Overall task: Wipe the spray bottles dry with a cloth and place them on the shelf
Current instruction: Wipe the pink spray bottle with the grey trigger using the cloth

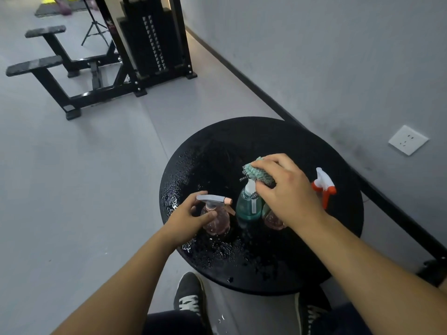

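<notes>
Wiping is about to start — your right hand (289,189) grips the cloth (257,174), your left hand (191,213) curls around the pink bottle (216,220) at frame centre — lift it next and rub it dry.

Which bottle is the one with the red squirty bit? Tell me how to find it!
Look at the round black wet table beside the grey wall. Four spray bottles stand in a row across it; go to the right-hand end, just past the right hand holding the teal cloth. That bottle alone has a white head with a red trigger.
</notes>
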### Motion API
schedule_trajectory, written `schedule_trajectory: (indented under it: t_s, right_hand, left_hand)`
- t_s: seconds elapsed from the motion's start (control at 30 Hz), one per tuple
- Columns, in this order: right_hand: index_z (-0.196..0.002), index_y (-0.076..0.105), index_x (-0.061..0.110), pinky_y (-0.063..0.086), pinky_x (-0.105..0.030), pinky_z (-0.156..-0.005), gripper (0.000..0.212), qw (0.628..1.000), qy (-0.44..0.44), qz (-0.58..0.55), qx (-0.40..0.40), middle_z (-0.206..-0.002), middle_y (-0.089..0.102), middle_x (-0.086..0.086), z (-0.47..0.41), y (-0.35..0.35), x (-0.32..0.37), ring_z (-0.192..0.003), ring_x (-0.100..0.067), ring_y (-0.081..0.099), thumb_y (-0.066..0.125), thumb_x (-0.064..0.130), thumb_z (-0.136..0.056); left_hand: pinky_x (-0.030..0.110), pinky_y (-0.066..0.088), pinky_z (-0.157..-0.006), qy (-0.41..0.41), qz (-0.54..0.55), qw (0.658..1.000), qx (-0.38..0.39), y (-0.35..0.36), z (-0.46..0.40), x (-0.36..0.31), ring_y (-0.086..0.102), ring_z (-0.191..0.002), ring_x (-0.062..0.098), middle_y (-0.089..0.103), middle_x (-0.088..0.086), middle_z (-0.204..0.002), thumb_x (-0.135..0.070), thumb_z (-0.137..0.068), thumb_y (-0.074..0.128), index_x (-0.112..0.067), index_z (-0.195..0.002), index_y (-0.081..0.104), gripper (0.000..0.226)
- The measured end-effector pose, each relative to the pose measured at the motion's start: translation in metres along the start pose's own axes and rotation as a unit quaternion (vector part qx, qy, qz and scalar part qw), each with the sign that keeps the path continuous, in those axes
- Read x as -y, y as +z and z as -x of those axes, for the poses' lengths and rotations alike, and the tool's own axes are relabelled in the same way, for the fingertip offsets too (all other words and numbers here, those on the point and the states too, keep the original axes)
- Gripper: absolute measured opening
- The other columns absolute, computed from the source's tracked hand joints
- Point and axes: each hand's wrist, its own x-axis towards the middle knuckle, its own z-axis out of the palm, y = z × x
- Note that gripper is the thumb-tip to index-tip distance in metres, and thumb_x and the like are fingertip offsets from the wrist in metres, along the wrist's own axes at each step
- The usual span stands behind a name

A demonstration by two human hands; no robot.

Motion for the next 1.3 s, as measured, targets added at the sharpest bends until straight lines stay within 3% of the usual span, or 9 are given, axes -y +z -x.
schedule_trajectory:
  t_s: [0.13,0.23,0.37,0.5,0.67,0.83,0.97,1.2,1.3]
  right_hand:
    - [-0.126,0.069,0.028,0.047,-0.022,-0.093,0.037,1.0,0.007,0.006,0.01,-0.125,0.055,0.012,0.001,0.0,-0.001,-0.115,-0.01,0.055,0.071,0.015,-0.091]
    - [-0.126,0.069,0.028,0.05,-0.026,-0.095,0.037,1.0,0.008,0.0,0.011,-0.125,0.055,0.013,0.001,-0.001,-0.001,-0.114,-0.011,0.055,0.071,0.016,-0.091]
    - [-0.127,0.068,0.027,0.052,-0.028,-0.096,0.037,1.0,0.012,0.0,0.01,-0.126,0.055,0.012,0.0,-0.003,-0.002,-0.115,-0.011,0.055,0.071,0.016,-0.092]
    - [-0.127,0.068,0.027,0.053,-0.031,-0.096,0.037,1.0,0.013,-0.008,0.01,-0.126,0.055,0.012,0.0,-0.003,-0.002,-0.116,-0.012,0.055,0.071,0.016,-0.092]
    - [-0.127,0.069,0.026,0.054,-0.033,-0.096,0.037,1.0,0.012,-0.016,0.007,-0.126,0.056,0.012,0.0,-0.005,-0.002,-0.115,-0.012,0.057,0.071,0.016,-0.092]
    - [-0.127,0.069,0.026,0.054,-0.03,-0.097,0.037,1.0,0.009,-0.028,-0.004,-0.125,0.057,0.012,0.0,-0.01,0.0,-0.116,-0.01,0.057,0.071,0.015,-0.092]
    - [-0.126,0.071,0.028,0.048,-0.012,-0.093,0.037,0.999,0.009,-0.054,-0.007,-0.124,0.058,0.015,0.0,-0.015,0.01,-0.111,-0.003,0.057,0.072,0.015,-0.091]
    - [-0.128,0.069,0.031,0.045,-0.007,-0.094,0.041,0.996,-0.022,-0.088,-0.009,-0.126,0.056,0.018,-0.004,-0.027,0.039,-0.115,0.001,0.055,0.072,0.015,-0.09]
    - [-0.131,0.065,0.034,0.052,-0.019,-0.092,0.042,0.997,-0.021,-0.069,0.007,-0.127,0.05,0.021,-0.012,-0.027,0.048,-0.112,-0.002,0.055,0.072,0.021,-0.091]
  left_hand:
    - [0.03,0.055,-0.102,0.025,0.024,0.999,0.005,0.001,-0.003,-0.001,0.068,-0.117,-0.005,0.078,-0.019,-0.12,-0.018,-0.098,0.077,-0.039,-0.127,0.073,0.035]
    - [0.025,0.056,-0.079,0.016,0.032,0.999,-0.015,0.005,-0.005,0.0,0.076,-0.093,0.008,0.081,-0.008,-0.101,-0.018,-0.087,0.088,-0.023,-0.106,0.076,0.023]
    - [0.039,0.061,-0.096,0.016,0.032,0.999,-0.008,0.008,-0.003,0.0,0.074,-0.11,0.017,0.079,-0.007,-0.112,-0.023,-0.083,0.093,-0.026,-0.107,0.075,0.03]
    - [0.034,0.058,-0.102,0.064,0.015,0.997,0.042,0.007,0.006,-0.008,0.071,-0.117,0.008,0.076,-0.019,-0.122,-0.022,-0.101,0.074,-0.046,-0.127,0.073,0.036]
    - [0.041,0.063,-0.088,0.069,-0.039,0.997,-0.02,0.005,0.006,-0.006,0.074,-0.091,0.011,0.078,-0.011,-0.108,-0.037,-0.106,0.066,-0.052,-0.124,0.069,0.024]
    - [0.049,0.065,-0.091,0.03,0.151,0.986,-0.059,-0.011,0.006,-0.023,0.076,-0.112,0.032,0.075,0.01,-0.121,-0.035,-0.108,0.061,-0.032,-0.117,0.069,0.013]
    - [0.042,0.063,-0.092,0.031,0.264,0.963,-0.05,-0.024,0.016,-0.057,0.078,-0.103,0.026,0.075,0.007,-0.11,-0.044,-0.11,0.05,-0.019,-0.112,0.063,0.028]
    - [0.045,0.06,-0.099,0.075,0.325,0.942,-0.035,-0.029,0.032,-0.106,0.077,-0.113,0.029,0.079,0.012,-0.121,-0.05,-0.111,0.043,-0.024,-0.12,0.06,0.032]
    - [0.046,0.062,-0.097,0.084,0.312,0.945,-0.049,-0.024,0.033,-0.114,0.078,-0.112,0.029,0.078,0.013,-0.12,-0.051,-0.111,0.042,-0.025,-0.122,0.061,0.034]
